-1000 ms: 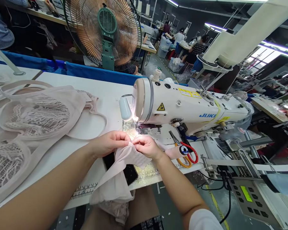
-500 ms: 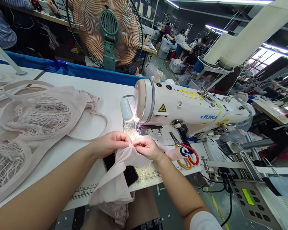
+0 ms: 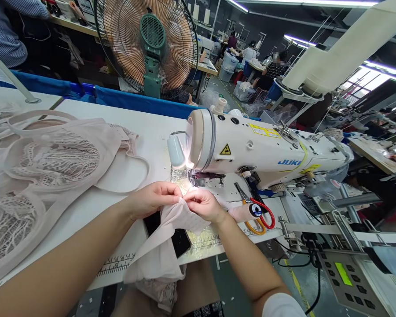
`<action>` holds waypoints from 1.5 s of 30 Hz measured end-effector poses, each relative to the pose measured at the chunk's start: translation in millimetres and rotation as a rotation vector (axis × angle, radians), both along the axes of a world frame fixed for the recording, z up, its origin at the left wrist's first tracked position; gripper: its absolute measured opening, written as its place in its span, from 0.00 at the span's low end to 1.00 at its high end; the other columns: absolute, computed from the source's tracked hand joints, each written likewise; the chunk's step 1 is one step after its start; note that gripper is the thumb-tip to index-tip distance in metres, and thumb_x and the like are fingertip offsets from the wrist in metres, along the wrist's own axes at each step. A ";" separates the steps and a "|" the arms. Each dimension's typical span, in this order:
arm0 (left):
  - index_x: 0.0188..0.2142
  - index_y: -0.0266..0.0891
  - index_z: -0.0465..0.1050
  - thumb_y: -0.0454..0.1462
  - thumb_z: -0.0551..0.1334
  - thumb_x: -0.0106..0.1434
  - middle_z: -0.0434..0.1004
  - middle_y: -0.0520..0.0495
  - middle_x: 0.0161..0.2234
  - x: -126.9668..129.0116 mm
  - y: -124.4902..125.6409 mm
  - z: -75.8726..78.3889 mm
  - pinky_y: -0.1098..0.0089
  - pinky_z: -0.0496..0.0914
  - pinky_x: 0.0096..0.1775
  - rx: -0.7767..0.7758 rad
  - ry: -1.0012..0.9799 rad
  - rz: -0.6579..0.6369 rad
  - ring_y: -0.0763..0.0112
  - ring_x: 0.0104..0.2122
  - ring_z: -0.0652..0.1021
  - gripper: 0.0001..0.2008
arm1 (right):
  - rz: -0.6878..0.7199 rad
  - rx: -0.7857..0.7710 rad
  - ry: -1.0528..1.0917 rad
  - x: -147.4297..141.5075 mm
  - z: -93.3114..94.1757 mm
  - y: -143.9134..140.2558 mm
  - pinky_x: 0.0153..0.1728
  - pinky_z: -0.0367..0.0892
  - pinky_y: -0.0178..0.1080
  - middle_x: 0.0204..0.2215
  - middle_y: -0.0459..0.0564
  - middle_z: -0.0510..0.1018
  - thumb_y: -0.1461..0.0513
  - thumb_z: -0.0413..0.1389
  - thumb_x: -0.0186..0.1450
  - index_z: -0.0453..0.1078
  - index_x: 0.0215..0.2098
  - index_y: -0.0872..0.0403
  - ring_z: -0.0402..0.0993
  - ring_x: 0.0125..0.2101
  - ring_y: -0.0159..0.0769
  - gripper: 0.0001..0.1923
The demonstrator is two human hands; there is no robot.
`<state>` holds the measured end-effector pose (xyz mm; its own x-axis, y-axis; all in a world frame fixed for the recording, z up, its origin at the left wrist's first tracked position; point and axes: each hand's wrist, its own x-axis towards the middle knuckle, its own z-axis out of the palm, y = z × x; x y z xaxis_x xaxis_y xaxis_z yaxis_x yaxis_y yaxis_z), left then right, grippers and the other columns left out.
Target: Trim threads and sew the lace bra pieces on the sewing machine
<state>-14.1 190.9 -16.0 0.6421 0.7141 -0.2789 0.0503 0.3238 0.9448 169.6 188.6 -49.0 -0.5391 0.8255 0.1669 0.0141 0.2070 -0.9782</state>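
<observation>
My left hand [image 3: 160, 197] pinches the upper edge of a pale pink bra [image 3: 166, 246], fingers closed. Beside it, almost touching, my right hand [image 3: 205, 204] grips the same edge between thumb and fingertips. From there the fabric hangs over the table's front edge, with lace at its lower end. Both hands are just in front of the lit needle area of a white sewing machine [image 3: 244, 145]. A dark phone [image 3: 181, 242] lies partly under the cloth. The exact spot pinched is hidden by my fingers.
More pale pink lace bras [image 3: 59, 158] lie at the left. Right of my hands are a pink thread spool [image 3: 244, 213] and red- and orange-handled scissors [image 3: 267, 215]. A large fan [image 3: 152, 48] stands behind the table. A control panel [image 3: 346, 277] is at lower right.
The whole view has shifted slightly. Both hands keep their pinch on the bra edge in nearly the same place before the machine.
</observation>
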 end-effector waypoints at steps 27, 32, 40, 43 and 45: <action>0.21 0.31 0.62 0.39 0.60 0.49 0.58 0.53 0.20 2.4 -2.4 8.4 0.80 0.55 0.26 -0.034 0.058 0.002 0.83 0.22 0.60 0.12 | 0.030 0.047 -0.033 2.2 1.0 -0.8 0.24 0.61 0.31 0.24 0.47 0.73 0.65 0.53 0.54 0.73 0.30 0.57 0.65 0.23 0.27 0.08; 0.20 0.31 0.61 0.37 0.59 0.49 0.57 0.54 0.19 2.8 -2.8 10.6 0.81 0.54 0.25 -0.003 0.067 0.012 0.84 0.22 0.59 0.10 | 0.033 0.090 -0.040 2.6 3.3 -1.4 0.23 0.59 0.31 0.21 0.46 0.72 0.64 0.52 0.55 0.74 0.30 0.57 0.63 0.22 0.27 0.09; 0.20 0.31 0.60 0.38 0.58 0.49 0.54 0.54 0.19 1.8 -2.8 9.7 0.80 0.51 0.25 0.035 0.125 -0.020 0.84 0.21 0.57 0.10 | 0.013 0.061 -0.090 4.1 2.2 -2.2 0.23 0.59 0.32 0.20 0.46 0.69 0.63 0.52 0.55 0.74 0.28 0.56 0.62 0.22 0.28 0.08; 0.20 0.32 0.60 0.38 0.58 0.49 0.55 0.54 0.19 3.7 -3.4 9.9 0.80 0.51 0.25 0.054 0.160 -0.009 0.84 0.22 0.57 0.11 | -0.033 0.012 -0.076 0.6 1.8 -2.9 0.23 0.60 0.31 0.20 0.47 0.69 0.63 0.54 0.53 0.73 0.26 0.57 0.63 0.23 0.28 0.06; 0.20 0.32 0.60 0.39 0.58 0.49 0.55 0.54 0.20 5.5 -4.0 10.4 0.81 0.51 0.24 0.080 0.200 0.022 0.84 0.22 0.57 0.11 | -0.086 -0.041 -0.072 -1.7 1.8 -3.5 0.21 0.60 0.30 0.20 0.46 0.69 0.63 0.56 0.52 0.71 0.25 0.57 0.63 0.22 0.27 0.05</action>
<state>-8.6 186.9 -5.6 0.5636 0.7526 -0.3407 0.2326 0.2511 0.9396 167.9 185.1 -47.3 -0.4752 0.8747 0.0953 0.1001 0.1614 -0.9818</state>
